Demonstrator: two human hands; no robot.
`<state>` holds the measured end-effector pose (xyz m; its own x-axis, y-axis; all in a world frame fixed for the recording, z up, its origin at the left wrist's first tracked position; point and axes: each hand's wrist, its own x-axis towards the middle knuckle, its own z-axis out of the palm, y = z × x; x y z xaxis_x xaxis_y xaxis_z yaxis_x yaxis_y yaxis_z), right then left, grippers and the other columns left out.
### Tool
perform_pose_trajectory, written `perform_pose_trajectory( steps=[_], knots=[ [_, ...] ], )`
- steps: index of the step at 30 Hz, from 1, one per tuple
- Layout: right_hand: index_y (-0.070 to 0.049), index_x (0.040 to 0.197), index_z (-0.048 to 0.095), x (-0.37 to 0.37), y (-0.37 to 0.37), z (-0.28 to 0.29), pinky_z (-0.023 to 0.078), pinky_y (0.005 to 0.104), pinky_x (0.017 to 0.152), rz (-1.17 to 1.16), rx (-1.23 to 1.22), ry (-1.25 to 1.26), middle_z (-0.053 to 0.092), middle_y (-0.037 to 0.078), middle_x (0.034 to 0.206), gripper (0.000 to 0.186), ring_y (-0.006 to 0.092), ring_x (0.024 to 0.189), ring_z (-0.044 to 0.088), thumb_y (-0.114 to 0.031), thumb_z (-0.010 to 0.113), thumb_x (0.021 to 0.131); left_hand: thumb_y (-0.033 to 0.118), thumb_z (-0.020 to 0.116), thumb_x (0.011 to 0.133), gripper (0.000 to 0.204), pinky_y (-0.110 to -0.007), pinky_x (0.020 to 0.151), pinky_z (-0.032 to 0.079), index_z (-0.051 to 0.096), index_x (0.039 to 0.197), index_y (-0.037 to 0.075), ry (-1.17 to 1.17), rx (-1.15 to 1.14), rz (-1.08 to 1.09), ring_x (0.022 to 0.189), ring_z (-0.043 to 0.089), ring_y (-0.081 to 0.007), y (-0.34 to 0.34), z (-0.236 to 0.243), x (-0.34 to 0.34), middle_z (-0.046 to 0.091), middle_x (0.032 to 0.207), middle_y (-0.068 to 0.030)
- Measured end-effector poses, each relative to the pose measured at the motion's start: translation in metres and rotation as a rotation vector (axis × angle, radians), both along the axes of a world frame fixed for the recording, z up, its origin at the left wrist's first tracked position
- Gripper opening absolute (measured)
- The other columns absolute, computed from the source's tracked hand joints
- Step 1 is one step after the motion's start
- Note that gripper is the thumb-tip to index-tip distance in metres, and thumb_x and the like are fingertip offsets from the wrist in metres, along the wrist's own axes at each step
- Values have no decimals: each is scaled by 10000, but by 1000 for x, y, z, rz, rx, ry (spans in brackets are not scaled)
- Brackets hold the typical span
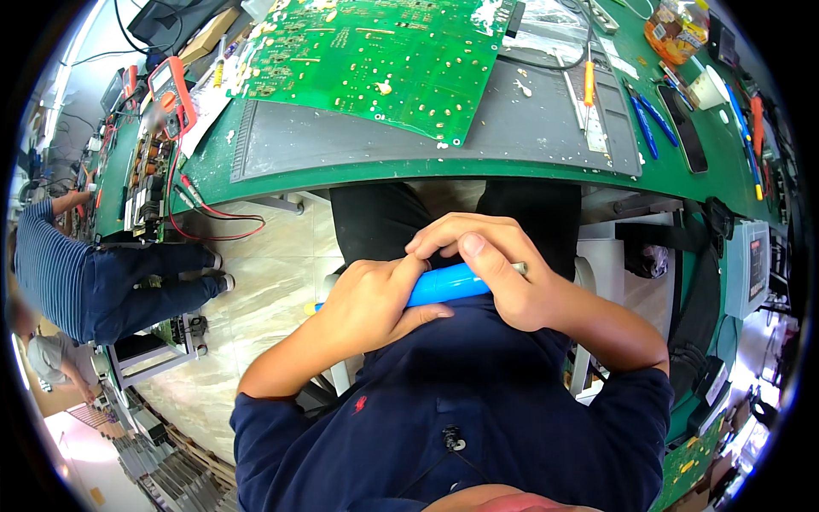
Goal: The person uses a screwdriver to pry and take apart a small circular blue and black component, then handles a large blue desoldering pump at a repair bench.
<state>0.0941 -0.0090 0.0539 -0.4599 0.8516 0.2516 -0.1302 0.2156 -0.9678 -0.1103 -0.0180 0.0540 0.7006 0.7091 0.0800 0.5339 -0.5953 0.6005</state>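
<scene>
A blue cylindrical tool with a metal end lies across my lap, below the bench edge. My left hand is wrapped around its left part, and my right hand grips its right part with the thumb raised over the barrel. Both hands are close to my dark blue shirt. A large green circuit board lies on a grey mat on the green bench ahead of me, untouched.
On the bench's right side lie a yellow-handled screwdriver, blue-handled tools, a dark phone and a jar. At left sit an orange multimeter with red leads and another board. A person in a striped shirt sits at left.
</scene>
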Motion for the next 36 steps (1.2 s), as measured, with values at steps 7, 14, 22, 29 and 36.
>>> perform_pose_trajectory(
  steps=[7, 14, 22, 29, 36],
  knots=[
    [75, 987, 559, -2, 3, -15, 410, 428, 961, 70, 114, 139, 567, 294, 1161, 355, 349, 1084, 565, -133, 313, 838, 380, 717, 774, 465, -398, 500, 481, 527, 931, -14, 74, -4, -10, 566, 618, -331, -7, 9, 5, 605, 627, -156],
    [55, 911, 540, -7, 1, -16, 435, 417, 915, 112, 204, 106, 569, 296, 1158, 272, 341, 1042, 578, -99, 329, 836, 382, 712, 783, 467, -391, 487, 489, 525, 928, -20, 86, -27, -1, 521, 609, -331, -10, 10, 0, 596, 589, -148],
    [41, 844, 564, -11, -3, -1, 469, 399, 802, 156, 164, -30, 579, 287, 1166, 263, 299, 891, 603, -97, 340, 837, 369, 699, 801, 456, -391, 470, 488, 518, 924, -31, 86, -66, 11, 490, 599, -330, -17, 17, -7, 585, 561, -145],
    [39, 854, 580, -12, -2, 11, 465, 427, 813, 174, 279, -36, 596, 282, 1136, 263, 332, 886, 601, -117, 371, 817, 332, 724, 771, 476, -403, 545, 509, 536, 1033, -17, 40, -49, -61, 606, 628, -345, -10, 21, -13, 624, 692, -157],
    [35, 927, 601, -21, 15, 35, 469, 387, 864, 67, 77, 332, 626, 245, 1012, 536, 296, 997, 596, -439, 352, 959, 266, 739, 771, 394, -378, 555, 471, 560, 1012, 11, -240, -300, 59, 661, 627, -346, 2, 28, 3, 608, 734, -157]
  ],
)
